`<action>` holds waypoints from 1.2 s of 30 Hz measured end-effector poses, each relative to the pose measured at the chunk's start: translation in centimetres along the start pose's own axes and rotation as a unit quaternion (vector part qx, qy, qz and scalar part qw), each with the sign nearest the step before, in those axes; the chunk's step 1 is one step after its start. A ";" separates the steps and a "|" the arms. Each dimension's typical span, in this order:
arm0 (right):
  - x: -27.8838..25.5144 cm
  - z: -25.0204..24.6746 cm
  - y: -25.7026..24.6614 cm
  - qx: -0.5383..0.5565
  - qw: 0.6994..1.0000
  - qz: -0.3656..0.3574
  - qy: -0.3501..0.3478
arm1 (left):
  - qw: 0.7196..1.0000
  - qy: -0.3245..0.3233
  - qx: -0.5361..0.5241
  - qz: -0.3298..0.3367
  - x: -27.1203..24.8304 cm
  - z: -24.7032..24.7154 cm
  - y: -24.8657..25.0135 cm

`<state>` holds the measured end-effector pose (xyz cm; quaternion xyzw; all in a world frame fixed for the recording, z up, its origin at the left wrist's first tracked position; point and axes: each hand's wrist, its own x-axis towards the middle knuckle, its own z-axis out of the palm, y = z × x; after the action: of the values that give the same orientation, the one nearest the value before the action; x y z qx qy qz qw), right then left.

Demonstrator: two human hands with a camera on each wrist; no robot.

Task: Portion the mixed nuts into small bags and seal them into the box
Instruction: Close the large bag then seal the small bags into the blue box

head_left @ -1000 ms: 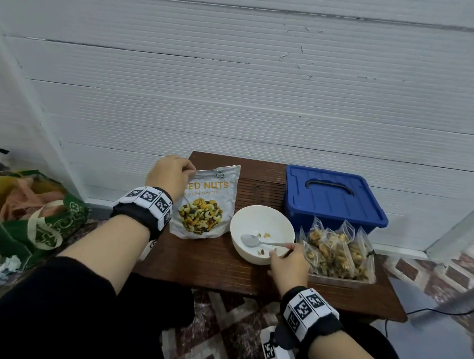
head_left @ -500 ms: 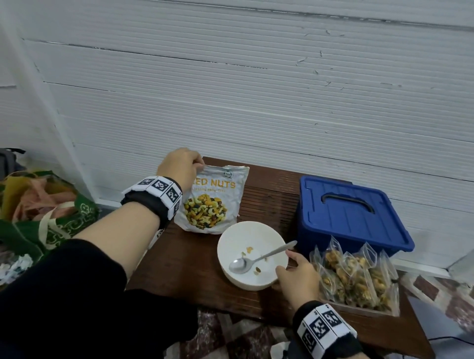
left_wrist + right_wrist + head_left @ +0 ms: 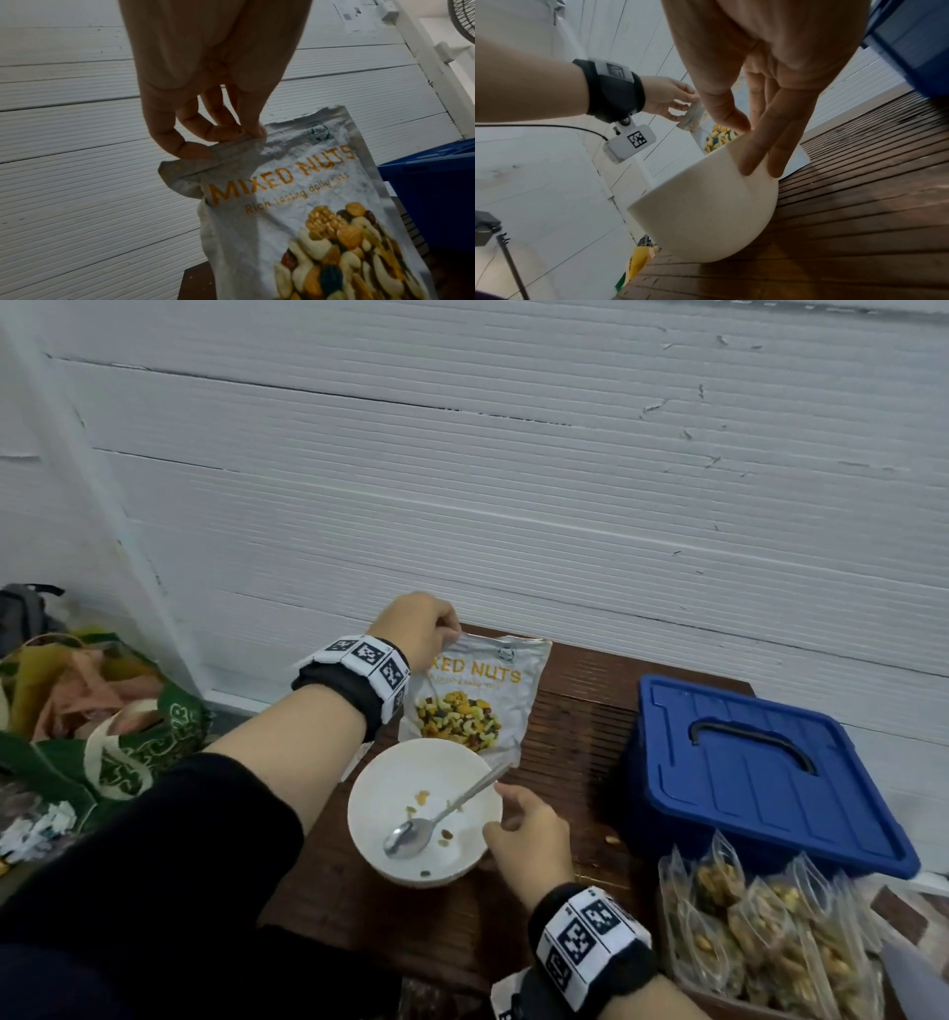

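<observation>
Now that my left hand has pinched the mixed nuts pouch upright at centre frame, my right hand has let the spoon drop and cups the near-empty bowl — a refill looks next.

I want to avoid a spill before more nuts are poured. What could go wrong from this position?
1. The left hand pinches only the top edge of the mixed nuts bag; it may slip or dump nuts unevenly.
2. The spoon leans over the bowl rim and could be knocked out.
3. The right hand holds the bowl only at its rim, so the bowl may tip.
</observation>
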<state>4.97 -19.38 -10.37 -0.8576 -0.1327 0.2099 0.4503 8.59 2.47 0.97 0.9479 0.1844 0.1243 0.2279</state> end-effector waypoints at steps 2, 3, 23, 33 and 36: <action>0.5 0.7 -0.4 0.002 1.000 -0.010 -0.008 | 1.000 0.004 0.004 -0.002 0.2 0.1 -0.2; 0.7 1.1 -0.6 0.001 1.000 -0.014 -0.008 | 1.000 0.008 0.002 -0.002 0.2 0.2 -0.4; -0.5 -1.0 -1.5 0.059 0.997 0.027 0.037 | 0.997 0.059 -0.023 0.034 -3.9 1.5 1.2; -4.0 -11.4 -1.3 0.068 0.993 -0.020 0.097 | 0.993 0.014 -0.069 0.098 -8.3 5.9 9.7; -5.3 -15.4 0.1 0.057 0.989 -0.019 0.137 | 0.991 -0.023 -0.068 0.115 -10.1 8.5 12.4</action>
<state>7.71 -32.66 -1.38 -0.8484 -0.0738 0.0893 0.5166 5.84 -15.23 -1.98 0.9477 0.0604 0.1398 0.2804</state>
